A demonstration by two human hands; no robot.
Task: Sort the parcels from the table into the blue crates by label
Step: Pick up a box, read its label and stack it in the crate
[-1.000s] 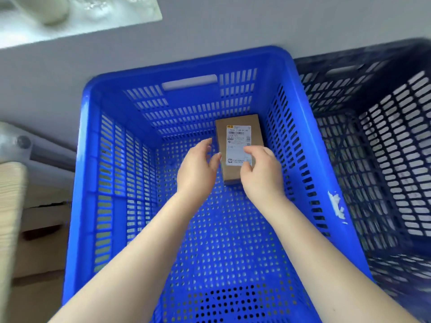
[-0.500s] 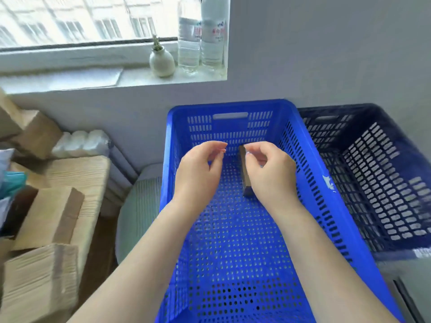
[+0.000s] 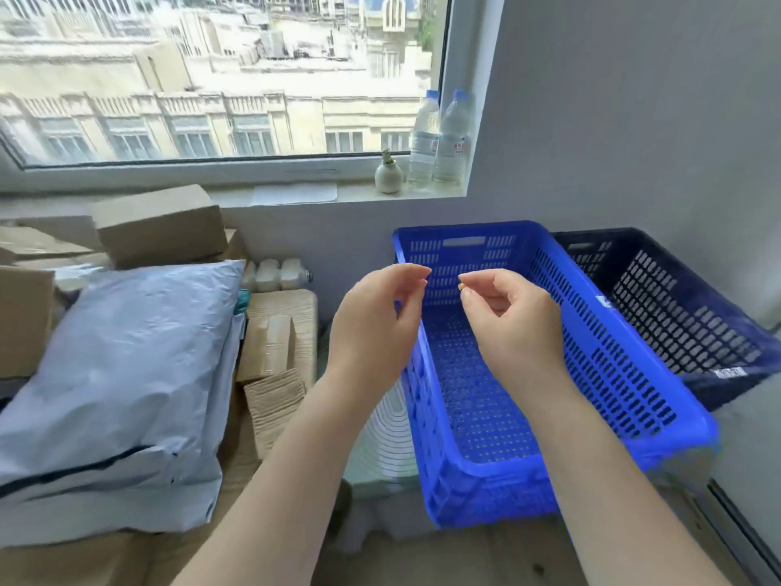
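Left hand (image 3: 374, 327) and right hand (image 3: 509, 319) raised side by side (fingers loosely curled, empty).

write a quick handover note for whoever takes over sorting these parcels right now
Left hand: loosely curled, holds nothing, raised beside the bright blue perforated plastic crate.
Right hand: loosely curled, holds nothing, raised over that crate.
No parcel shows in the crate's visible floor; the hands hide part of it. The dark navy perforated plastic crate beside it shows none either.
Left to sort: the large pale grey plastic mailer bag, the brown cardboard box behind it and the small cardboard boxes to its right.
Next, probably: pick one up and read its label.
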